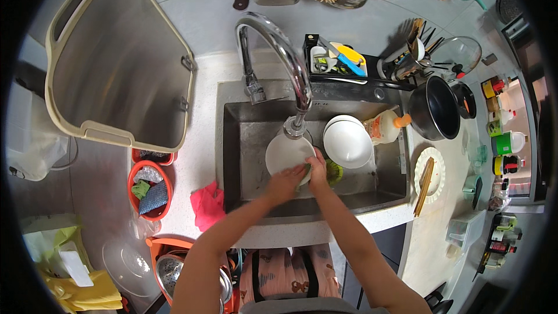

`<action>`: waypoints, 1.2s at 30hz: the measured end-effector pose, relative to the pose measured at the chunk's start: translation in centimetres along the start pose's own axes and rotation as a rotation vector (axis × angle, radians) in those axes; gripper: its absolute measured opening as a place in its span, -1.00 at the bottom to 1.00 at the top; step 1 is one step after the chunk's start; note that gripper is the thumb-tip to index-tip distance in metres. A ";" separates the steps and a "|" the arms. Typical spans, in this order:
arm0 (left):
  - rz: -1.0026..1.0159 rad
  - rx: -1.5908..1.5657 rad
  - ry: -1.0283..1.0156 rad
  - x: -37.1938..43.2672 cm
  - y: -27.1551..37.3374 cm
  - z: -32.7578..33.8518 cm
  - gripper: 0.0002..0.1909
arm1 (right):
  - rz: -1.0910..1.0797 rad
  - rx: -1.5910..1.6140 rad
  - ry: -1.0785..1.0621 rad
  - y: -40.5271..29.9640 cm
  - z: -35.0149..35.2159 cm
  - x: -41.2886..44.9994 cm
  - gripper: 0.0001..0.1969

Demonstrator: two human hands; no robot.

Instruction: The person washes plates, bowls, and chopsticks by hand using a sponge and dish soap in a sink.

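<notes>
Over the stainless steel sink [257,183], a white bowl [285,150] is held under the faucet head [294,127]. My right hand [318,169] grips the bowl at its right rim. Against the bowl's near side, my left hand [285,183] presses what looks like a green scouring pad [307,172], mostly hidden by the fingers. Just right of my hands, a yellow-green round item [334,172] lies in the sink, partly covered. Stacked white bowls [348,145] sit beyond it, beside a dish soap bottle [384,126] with an orange pump top.
A chrome faucet [272,30] arches over the sink. On the left stand a large cutting board [117,61] and a red basket [150,189] of sponges; a pink cloth [207,206] lies on the counter. To the right are a black pot [435,108] and a white plate [431,176] with chopsticks.
</notes>
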State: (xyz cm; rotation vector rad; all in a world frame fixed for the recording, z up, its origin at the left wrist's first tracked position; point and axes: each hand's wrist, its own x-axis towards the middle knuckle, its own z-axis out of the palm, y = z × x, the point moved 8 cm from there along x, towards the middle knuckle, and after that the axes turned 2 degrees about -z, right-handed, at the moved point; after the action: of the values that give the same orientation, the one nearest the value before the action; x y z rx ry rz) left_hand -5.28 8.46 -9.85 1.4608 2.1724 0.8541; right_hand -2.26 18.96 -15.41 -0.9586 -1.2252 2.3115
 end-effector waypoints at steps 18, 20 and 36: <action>0.298 0.526 0.014 -0.5 -7.4 -0.1 -0.62 | 0.432 -0.347 -0.097 -0.6 2.4 2.1 -0.33; 0.237 0.366 -0.061 0.2 -4.9 0.9 -0.59 | 0.493 -0.254 -0.111 0.7 1.5 2.6 -0.27; -0.831 -0.765 0.195 0.9 -14.6 1.4 -0.51 | 0.195 -0.070 -0.199 0.4 0.5 1.5 -0.71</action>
State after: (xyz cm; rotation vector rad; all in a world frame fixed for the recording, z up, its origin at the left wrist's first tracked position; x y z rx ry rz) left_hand -14.83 5.68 -20.72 0.0889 1.9310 1.2856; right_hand -3.68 19.33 -16.17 -0.9255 -1.3516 2.5843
